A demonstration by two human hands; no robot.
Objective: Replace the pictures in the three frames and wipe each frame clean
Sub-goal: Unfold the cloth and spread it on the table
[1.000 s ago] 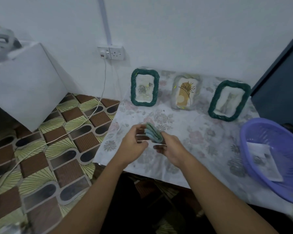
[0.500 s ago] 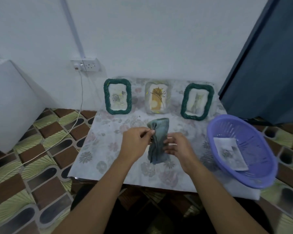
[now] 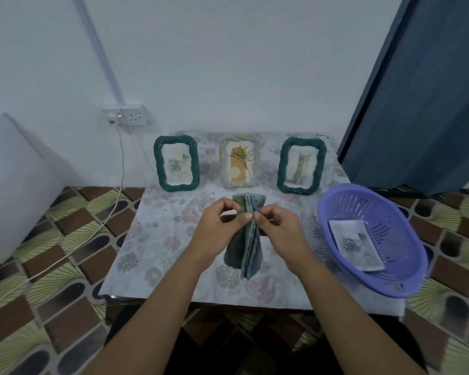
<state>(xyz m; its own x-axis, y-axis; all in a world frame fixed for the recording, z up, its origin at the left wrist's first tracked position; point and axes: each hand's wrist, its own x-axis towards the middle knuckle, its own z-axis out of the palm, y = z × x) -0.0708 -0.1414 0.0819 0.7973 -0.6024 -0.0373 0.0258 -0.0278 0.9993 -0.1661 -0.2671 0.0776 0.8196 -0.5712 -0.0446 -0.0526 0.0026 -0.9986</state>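
The cloth (image 3: 243, 250) has opened from a tight wad into a long pleated strip, so wiping appears about to begin. The left hand (image 3: 217, 231) and right hand (image 3: 282, 231) each pinch its upper part, above the table (image 3: 157, 239), just in front of the middle frame (image 3: 237, 161). Its long axis runs near to far, with the far end pointing at that frame.

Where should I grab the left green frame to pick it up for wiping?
Pinch the left green frame by its thick braided side rims, reaching from the front. It stands upright near the wall with free space either side, and gripping the rims leaves the picture untouched.
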